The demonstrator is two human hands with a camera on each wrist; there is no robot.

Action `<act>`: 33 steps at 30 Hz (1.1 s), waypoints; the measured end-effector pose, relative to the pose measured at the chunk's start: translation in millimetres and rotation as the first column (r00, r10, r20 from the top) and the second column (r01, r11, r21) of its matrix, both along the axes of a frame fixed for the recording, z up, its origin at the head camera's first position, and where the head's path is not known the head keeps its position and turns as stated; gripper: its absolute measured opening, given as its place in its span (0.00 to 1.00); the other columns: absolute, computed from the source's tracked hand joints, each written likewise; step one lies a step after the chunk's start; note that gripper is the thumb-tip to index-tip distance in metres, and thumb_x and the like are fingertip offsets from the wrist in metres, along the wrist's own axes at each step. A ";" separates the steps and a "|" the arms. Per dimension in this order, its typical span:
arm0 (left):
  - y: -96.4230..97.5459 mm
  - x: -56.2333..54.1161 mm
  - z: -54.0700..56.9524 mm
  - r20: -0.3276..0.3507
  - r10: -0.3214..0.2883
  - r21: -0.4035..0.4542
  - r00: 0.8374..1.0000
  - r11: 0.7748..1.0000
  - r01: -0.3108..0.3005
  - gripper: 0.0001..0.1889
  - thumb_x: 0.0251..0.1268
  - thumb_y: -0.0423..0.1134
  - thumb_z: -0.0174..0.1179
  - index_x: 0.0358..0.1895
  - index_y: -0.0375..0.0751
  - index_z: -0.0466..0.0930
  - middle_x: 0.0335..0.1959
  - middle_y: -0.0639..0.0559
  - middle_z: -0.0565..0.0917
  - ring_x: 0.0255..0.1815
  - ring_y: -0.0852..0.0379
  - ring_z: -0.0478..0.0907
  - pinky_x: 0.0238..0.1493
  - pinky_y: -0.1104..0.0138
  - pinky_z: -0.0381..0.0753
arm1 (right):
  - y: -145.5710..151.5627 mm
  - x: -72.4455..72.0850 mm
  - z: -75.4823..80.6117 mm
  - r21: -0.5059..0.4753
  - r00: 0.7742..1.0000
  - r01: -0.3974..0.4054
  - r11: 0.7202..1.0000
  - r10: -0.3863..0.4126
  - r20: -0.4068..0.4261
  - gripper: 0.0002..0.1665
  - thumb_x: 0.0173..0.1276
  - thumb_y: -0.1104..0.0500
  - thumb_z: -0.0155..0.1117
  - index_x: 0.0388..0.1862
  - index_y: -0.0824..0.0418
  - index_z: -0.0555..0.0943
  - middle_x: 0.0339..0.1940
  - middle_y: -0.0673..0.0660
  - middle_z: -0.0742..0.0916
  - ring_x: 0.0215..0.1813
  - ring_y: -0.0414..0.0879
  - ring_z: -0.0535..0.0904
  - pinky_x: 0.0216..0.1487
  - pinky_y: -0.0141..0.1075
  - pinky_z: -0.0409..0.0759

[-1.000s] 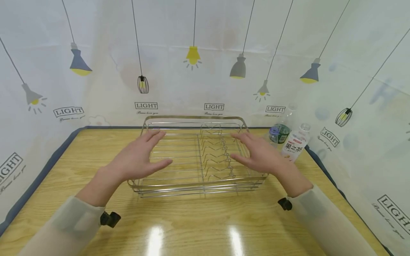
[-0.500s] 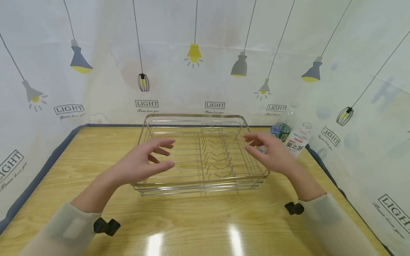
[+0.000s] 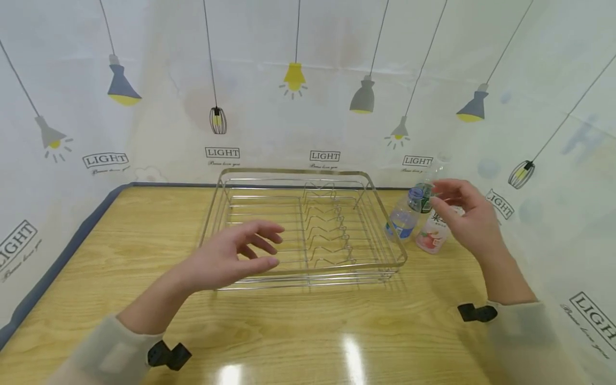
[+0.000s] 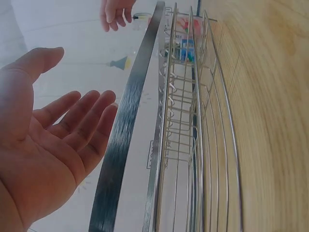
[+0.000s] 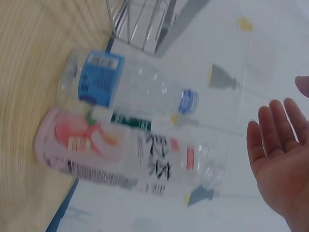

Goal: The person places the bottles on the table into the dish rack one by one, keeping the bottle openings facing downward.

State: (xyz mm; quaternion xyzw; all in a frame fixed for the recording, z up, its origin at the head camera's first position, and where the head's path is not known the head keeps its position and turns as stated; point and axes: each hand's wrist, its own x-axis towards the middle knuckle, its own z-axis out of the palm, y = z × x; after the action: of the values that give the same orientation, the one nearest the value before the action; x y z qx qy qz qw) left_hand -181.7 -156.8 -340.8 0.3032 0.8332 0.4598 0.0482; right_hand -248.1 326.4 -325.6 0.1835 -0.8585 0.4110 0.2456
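My left hand (image 3: 231, 256) hovers over the near left corner of a wire dish rack (image 3: 293, 171), fingers loosely bent and holding nothing. In the left wrist view its relaxed palm lies beside the rack's flat metal rim (image 4: 126, 106). Near the bottles on the right is my right hand (image 3: 469, 224), loosely bent and holding nothing. It overlaps the top of a peach-drink bottle (image 3: 430, 239) in the head view. The right wrist view shows this uncapped bottle (image 5: 104, 145) upright beside a blue-labelled water bottle (image 5: 101, 79). Behind them stands a green-labelled clear bottle (image 3: 424, 191), partly hidden.
A wooden table (image 3: 289, 326) carries everything. Wire plate dividers (image 3: 327, 224) fill the rack's right half. Close to the rack's right side stands the blue-labelled bottle. A cloth (image 3: 269, 128) printed with lamps encloses the back and sides.
My right hand has moved right, from over the rack to the bottles. The left hand has shifted slightly right and nearer, its fingers more bent. The rack and bottles stay put.
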 end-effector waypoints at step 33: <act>26.0 17.3 -8.6 0.070 -0.087 0.072 0.994 0.994 0.082 0.20 0.77 0.41 0.71 0.67 0.49 0.83 0.53 0.52 0.90 0.50 0.57 0.87 0.54 0.64 0.90 | 82.7 -35.2 -60.0 0.084 0.882 0.128 0.988 -0.152 0.446 0.52 0.85 0.45 0.64 0.90 0.67 0.49 0.77 0.69 0.70 0.65 0.46 0.73 0.48 0.17 0.75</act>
State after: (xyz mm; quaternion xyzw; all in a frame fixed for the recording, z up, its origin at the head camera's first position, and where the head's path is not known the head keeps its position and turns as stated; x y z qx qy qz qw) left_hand -164.4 -130.8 -349.4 0.3227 0.8010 0.4967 0.0873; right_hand -283.3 409.1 -385.6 0.0270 -0.9134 0.4011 0.0639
